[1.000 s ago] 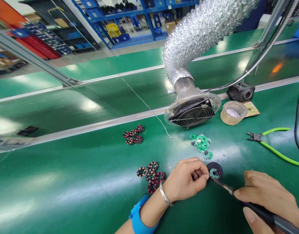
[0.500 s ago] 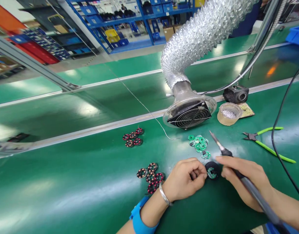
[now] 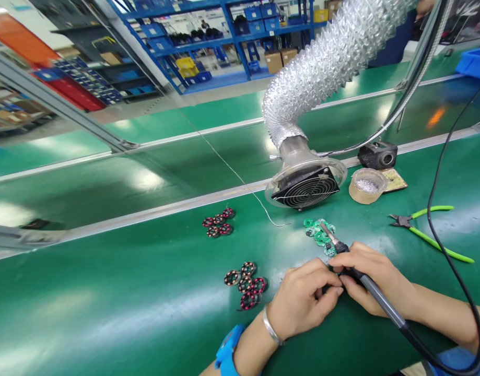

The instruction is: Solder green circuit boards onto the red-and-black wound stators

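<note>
My right hand is closed around a soldering iron, its tip pointing up and left over the small green circuit boards. The thumb and forefinger of this hand also come down at a round black part. My left hand is closed in a pinch at the left side of that part, fingertips almost meeting those of the right hand. Fingers hide nearly all of the part, so its green board is not visible now. To the left lie several ring-shaped motor stators with copper windings.
A second group of stators lies farther back. A fume extractor hangs over the bench with thin solder wire beside it. At right are a tub of metal bits, a black stand and green-handled cutters.
My right hand has moved left and in toward the round part, bringing the iron's tip over the green boards. The hands now cover the part. The view has shifted slightly.
</note>
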`<state>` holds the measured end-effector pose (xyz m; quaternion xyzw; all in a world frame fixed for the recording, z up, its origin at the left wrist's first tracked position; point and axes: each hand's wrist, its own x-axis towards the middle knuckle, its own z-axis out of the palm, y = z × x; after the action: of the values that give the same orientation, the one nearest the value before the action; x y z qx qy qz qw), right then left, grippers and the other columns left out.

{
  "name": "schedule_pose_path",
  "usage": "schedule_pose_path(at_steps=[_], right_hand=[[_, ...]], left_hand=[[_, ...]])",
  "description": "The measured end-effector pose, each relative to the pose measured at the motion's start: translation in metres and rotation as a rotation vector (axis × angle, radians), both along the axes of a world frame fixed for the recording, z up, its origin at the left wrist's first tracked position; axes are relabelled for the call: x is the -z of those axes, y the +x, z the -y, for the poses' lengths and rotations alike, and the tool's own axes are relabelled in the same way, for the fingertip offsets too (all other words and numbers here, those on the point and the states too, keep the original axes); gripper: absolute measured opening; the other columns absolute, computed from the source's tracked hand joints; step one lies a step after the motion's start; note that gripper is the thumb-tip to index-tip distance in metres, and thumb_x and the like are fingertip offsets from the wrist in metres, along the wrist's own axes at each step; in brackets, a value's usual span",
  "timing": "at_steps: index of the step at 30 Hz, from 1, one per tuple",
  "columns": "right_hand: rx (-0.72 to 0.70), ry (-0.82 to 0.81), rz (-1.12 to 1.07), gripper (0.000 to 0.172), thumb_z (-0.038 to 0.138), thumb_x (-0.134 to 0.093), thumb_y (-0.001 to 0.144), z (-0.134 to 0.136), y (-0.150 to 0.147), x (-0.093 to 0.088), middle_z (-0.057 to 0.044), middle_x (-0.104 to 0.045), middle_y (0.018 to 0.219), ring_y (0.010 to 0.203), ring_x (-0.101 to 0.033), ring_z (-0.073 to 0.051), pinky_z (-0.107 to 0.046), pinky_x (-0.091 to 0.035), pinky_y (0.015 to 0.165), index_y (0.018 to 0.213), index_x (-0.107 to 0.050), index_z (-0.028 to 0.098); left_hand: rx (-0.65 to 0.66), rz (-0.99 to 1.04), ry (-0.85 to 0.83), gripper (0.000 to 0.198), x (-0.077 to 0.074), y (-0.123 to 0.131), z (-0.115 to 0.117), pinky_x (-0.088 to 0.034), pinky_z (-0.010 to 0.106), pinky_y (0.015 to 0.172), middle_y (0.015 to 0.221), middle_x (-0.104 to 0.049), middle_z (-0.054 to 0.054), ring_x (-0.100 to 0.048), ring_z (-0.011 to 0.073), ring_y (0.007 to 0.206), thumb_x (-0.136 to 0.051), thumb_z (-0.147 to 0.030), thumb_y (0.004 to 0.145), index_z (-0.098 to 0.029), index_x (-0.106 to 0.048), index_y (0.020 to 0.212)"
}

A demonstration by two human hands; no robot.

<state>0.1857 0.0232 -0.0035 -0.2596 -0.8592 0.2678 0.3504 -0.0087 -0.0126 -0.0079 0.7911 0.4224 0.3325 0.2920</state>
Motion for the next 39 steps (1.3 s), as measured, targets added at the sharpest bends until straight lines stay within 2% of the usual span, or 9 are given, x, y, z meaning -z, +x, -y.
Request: schedule_pose_path(at_steps=[4, 12, 17, 20, 23, 26, 28, 32, 39], right_hand=[[0.004, -0.009, -0.014, 0.030, 0.007, -0.049, 0.086, 0.000, 0.001, 0.002, -0.002, -0.065, 0.082, 0.068, -0.057, -0.014, -0.028, -0.049, 0.066, 0.113, -0.055, 0.019], [0.001, 0.004, -0.033, 0.031, 0.006, -0.047, 0.088, 0.000, 0.001, 0.004, -0.003, -0.066, 0.085, 0.069, -0.056, -0.014, -0.029, -0.049, 0.067, 0.116, -0.053, 0.018], [-0.001, -0.001, -0.046, 0.031, 0.006, -0.047, 0.088, 0.001, 0.000, 0.005, -0.002, -0.065, 0.083, 0.069, -0.056, -0.014, -0.029, -0.049, 0.068, 0.116, -0.053, 0.017], [0.003, -0.015, -0.036, 0.031, 0.006, -0.048, 0.087, 0.001, 0.000, 0.005, -0.002, -0.065, 0.083, 0.069, -0.055, -0.014, -0.029, -0.048, 0.068, 0.115, -0.054, 0.018], [0.010, -0.005, -0.038, 0.032, 0.006, -0.049, 0.087, 0.001, 0.000, 0.005, -0.002, -0.064, 0.083, 0.069, -0.053, -0.015, -0.029, -0.047, 0.065, 0.116, -0.054, 0.018], [0.020, 0.039, -0.066, 0.033, 0.005, -0.049, 0.087, 0.002, 0.001, 0.007, -0.002, -0.062, 0.079, 0.067, -0.050, -0.015, -0.028, -0.044, 0.062, 0.117, -0.053, 0.018], [0.003, 0.077, -0.077, 0.033, 0.004, -0.048, 0.087, 0.003, 0.002, 0.009, -0.002, -0.060, 0.076, 0.066, -0.048, -0.015, -0.028, -0.043, 0.060, 0.117, -0.054, 0.018], [-0.072, 0.150, -0.085, 0.034, 0.005, -0.046, 0.089, 0.002, 0.003, 0.015, -0.003, -0.059, 0.075, 0.066, -0.048, -0.016, -0.029, -0.043, 0.061, 0.120, -0.054, 0.017], [-0.088, 0.191, -0.070, 0.036, 0.005, -0.045, 0.088, 0.001, 0.004, 0.016, -0.002, -0.056, 0.071, 0.061, -0.042, -0.015, -0.029, -0.041, 0.058, 0.122, -0.053, 0.015]], left_hand=[[-0.027, 0.033, -0.063, 0.010, 0.000, 0.005, 0.003, -0.042, 0.020, 0.051, 0.070, -0.060, 0.001, -0.051, 0.0087, 0.051, -0.058, -0.014, 0.080, -0.019, -0.066, 0.083], [0.100, -0.081, 0.009, 0.028, -0.003, -0.004, -0.002, -0.045, 0.022, 0.061, 0.080, -0.066, 0.002, -0.061, 0.0129, 0.067, -0.047, -0.003, 0.076, -0.020, -0.062, 0.092], [0.086, -0.058, -0.019, 0.009, -0.001, -0.004, -0.003, -0.044, 0.022, 0.061, 0.077, -0.064, 0.002, -0.060, 0.0125, 0.065, -0.058, -0.015, 0.083, -0.020, -0.064, 0.086], [0.028, 0.044, -0.160, 0.006, -0.002, 0.001, -0.002, -0.044, 0.021, 0.056, 0.073, -0.061, 0.001, -0.055, 0.0101, 0.058, -0.059, -0.016, 0.082, -0.018, -0.064, 0.080], [-0.095, 0.145, -0.453, 0.008, -0.003, 0.007, 0.000, -0.041, 0.018, 0.047, 0.065, -0.056, -0.001, -0.048, 0.0074, 0.049, -0.059, -0.018, 0.080, -0.016, -0.060, 0.072], [-0.191, 0.258, -0.750, 0.010, -0.004, 0.013, 0.000, -0.038, 0.017, 0.041, 0.054, -0.053, -0.004, -0.048, 0.0075, 0.044, -0.058, -0.022, 0.080, -0.017, -0.056, 0.072], [-0.229, 0.303, -0.889, 0.011, -0.004, 0.015, 0.000, -0.038, 0.015, 0.038, 0.052, -0.052, -0.005, -0.049, 0.0076, 0.043, -0.059, -0.024, 0.079, -0.017, -0.054, 0.073], [-0.265, 0.318, -1.015, 0.011, -0.007, 0.015, -0.001, -0.038, 0.013, 0.035, 0.050, -0.052, -0.006, -0.048, 0.0064, 0.041, -0.059, -0.023, 0.077, -0.017, -0.052, 0.072], [-0.243, 0.339, -1.050, 0.003, -0.010, 0.012, -0.002, -0.040, 0.011, 0.036, 0.051, -0.054, -0.005, -0.049, 0.0059, 0.043, -0.056, -0.017, 0.076, -0.016, -0.053, 0.074]])
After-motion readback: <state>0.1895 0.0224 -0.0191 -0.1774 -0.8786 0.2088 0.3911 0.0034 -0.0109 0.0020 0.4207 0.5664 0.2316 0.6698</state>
